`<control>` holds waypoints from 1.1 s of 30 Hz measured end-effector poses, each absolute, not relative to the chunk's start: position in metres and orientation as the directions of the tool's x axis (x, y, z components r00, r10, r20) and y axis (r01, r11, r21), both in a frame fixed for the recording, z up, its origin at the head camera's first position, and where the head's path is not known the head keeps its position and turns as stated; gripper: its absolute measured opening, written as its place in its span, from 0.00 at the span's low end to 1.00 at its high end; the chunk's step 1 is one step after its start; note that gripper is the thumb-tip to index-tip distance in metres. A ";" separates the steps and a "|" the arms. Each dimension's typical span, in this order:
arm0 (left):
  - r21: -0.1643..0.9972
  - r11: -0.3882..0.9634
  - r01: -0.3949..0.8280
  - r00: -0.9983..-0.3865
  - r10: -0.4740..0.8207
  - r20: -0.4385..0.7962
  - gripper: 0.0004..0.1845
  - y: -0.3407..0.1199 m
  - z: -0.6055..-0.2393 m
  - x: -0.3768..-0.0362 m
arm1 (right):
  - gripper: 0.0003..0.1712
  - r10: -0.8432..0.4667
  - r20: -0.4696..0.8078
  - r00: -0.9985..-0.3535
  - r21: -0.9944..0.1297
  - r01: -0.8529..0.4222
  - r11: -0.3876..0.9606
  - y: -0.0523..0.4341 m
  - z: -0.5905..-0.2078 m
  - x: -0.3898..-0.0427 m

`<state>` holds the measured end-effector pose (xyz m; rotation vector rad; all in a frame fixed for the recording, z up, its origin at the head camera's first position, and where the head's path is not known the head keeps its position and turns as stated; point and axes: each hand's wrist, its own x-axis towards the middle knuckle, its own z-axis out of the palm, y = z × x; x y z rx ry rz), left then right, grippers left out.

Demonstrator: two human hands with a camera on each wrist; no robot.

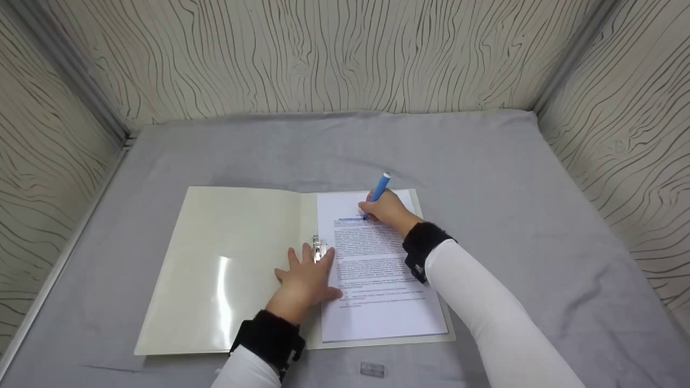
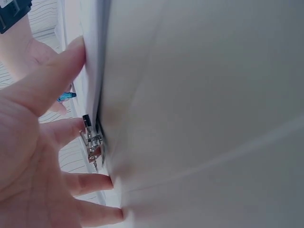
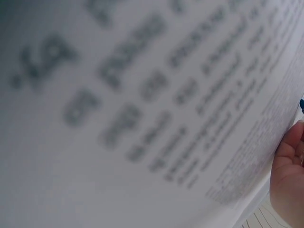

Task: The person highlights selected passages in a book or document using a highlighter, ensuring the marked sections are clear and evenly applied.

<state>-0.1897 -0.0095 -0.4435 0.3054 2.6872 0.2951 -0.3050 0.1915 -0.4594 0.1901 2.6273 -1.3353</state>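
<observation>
My right hand (image 1: 389, 209) grips a blue marker (image 1: 380, 187), its dark tip on the top lines of a printed sheet (image 1: 383, 318). Blue colour runs along the first line of text, left of the tip. The sheet tops a stack of paper in the right half of an opened white folder (image 1: 242, 231). My left hand (image 1: 304, 280) rests with spread fingers across the folder's spine, thumb on the paper's left edge. Beside its fingertips is the metal clip (image 1: 318, 249), also seen in the left wrist view as a silver clip (image 2: 94, 145) near the fingers.
Grey cloth (image 1: 517, 188) covers the table under the folder. In front of the folder's lower edge lies a small clear grey block (image 1: 372, 369). Panels with a wood-grain line pattern (image 1: 302, 59) stand behind the table and at both sides.
</observation>
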 end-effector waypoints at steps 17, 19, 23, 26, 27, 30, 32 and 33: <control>0.261 0.952 0.158 -0.891 0.251 -0.378 0.46 -0.009 -0.446 -0.189 | 0.13 0.041 -0.234 -0.971 -0.772 0.211 0.600 0.194 -0.458 -0.305; 0.261 0.952 0.157 -0.891 0.251 -0.379 0.46 -0.009 -0.446 -0.189 | 0.13 0.045 -0.237 -0.970 -0.766 0.216 0.606 0.195 -0.458 -0.305; 0.256 0.953 0.161 -0.891 0.252 -0.378 0.46 -0.009 -0.445 -0.189 | 0.13 0.041 -0.247 -0.968 -0.774 0.223 0.592 0.197 -0.459 -0.306; 0.251 0.954 0.164 -0.891 0.252 -0.377 0.46 -0.009 -0.445 -0.189 | 0.14 0.029 -0.245 -0.969 -0.782 0.215 0.585 0.198 -0.460 -0.306; 0.250 0.954 0.164 -0.891 0.252 -0.377 0.46 -0.009 -0.445 -0.189 | 0.14 0.026 -0.241 -0.970 -0.781 0.210 0.588 0.198 -0.460 -0.306; 0.251 0.954 0.163 -0.892 0.251 -0.377 0.46 -0.009 -0.445 -0.189 | 0.14 0.020 -0.235 -0.972 -0.781 0.201 0.592 0.198 -0.460 -0.306; 0.253 0.954 0.161 -0.891 0.251 -0.378 0.46 -0.009 -0.445 -0.189 | 0.14 0.020 -0.232 -0.972 -0.782 0.199 0.591 0.198 -0.459 -0.306; 0.254 0.954 0.161 -0.891 0.251 -0.378 0.46 -0.009 -0.444 -0.189 | 0.14 0.021 -0.232 -0.973 -0.781 0.199 0.592 0.198 -0.459 -0.306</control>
